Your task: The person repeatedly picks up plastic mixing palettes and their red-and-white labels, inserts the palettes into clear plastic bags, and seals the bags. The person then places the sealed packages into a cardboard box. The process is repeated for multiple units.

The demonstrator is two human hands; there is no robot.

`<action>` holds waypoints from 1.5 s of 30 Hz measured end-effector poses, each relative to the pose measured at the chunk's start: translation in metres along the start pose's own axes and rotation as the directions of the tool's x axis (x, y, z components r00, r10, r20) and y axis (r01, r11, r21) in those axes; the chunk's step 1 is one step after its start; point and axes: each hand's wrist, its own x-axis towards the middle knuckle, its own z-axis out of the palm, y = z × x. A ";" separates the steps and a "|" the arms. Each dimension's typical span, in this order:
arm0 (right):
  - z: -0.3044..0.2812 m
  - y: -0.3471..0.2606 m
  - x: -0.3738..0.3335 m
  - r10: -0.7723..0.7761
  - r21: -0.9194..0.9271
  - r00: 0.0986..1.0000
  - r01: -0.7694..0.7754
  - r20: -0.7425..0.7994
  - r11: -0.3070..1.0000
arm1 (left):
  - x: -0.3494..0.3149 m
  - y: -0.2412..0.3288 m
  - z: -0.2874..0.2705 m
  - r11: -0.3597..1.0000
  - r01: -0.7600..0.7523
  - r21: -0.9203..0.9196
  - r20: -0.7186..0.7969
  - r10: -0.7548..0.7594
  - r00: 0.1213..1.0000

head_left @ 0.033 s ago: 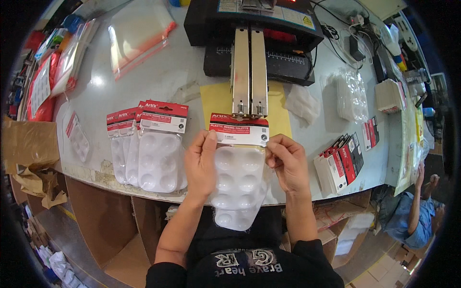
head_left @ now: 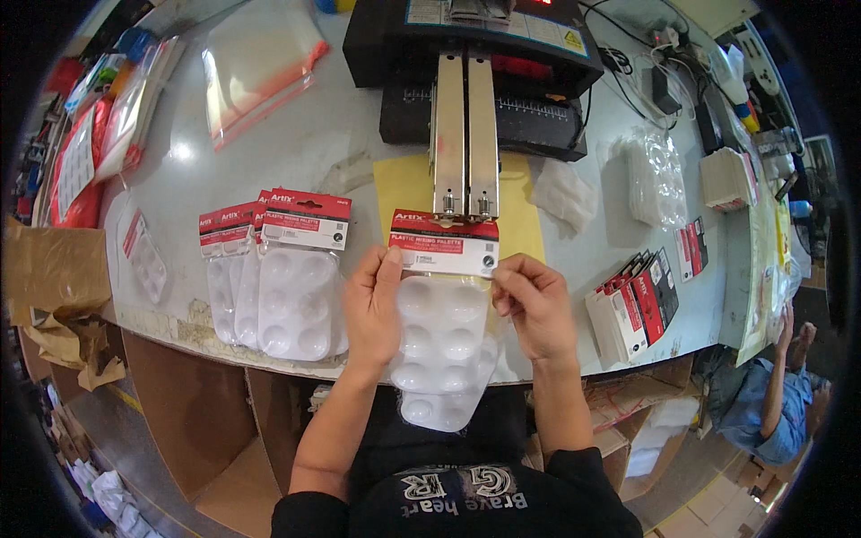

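Note:
In front of me are white plastic paint palettes with round wells, one overlapping another, in what looks like a clear bag. A red, black and white header card covers the top. My left hand grips the card's left edge, thumb on its face. My right hand pinches its lower right corner. The card's top edge lies under the ends of two metal arms on a black machine, which resembles a twin stapler. Below them a yellow sheet lies on the table.
Carded palettes lie stacked at left, with a single one farther left. Folded header cards stand at right, near a stack of clear-wrapped palettes. Clear bags lie back left. Another person is at far right.
The header card and palettes have shifted slightly up and left, with the card's top edge a little farther under the metal arms. Both hands still grip the card.

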 end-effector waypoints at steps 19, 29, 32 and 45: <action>0.011 0.008 0.018 -0.374 -0.381 0.926 0.325 -0.060 0.865 | 0.018 -0.003 0.013 0.987 0.066 0.146 -0.096 -0.052 0.994; 0.007 0.006 0.031 -0.380 -0.528 0.923 0.296 -0.055 0.796 | 0.036 -0.036 0.004 0.993 -0.001 0.115 -0.038 0.005 0.999; -0.018 -0.032 -0.008 -0.624 -0.894 0.776 0.342 0.094 0.290 | 0.030 -0.014 -0.021 0.953 -0.013 0.303 -0.080 0.039 0.996; -0.164 -0.071 -0.073 -0.518 -0.991 0.845 -0.098 -0.134 0.096 | -0.044 -0.023 -0.008 0.644 -0.321 0.695 0.248 0.205 0.947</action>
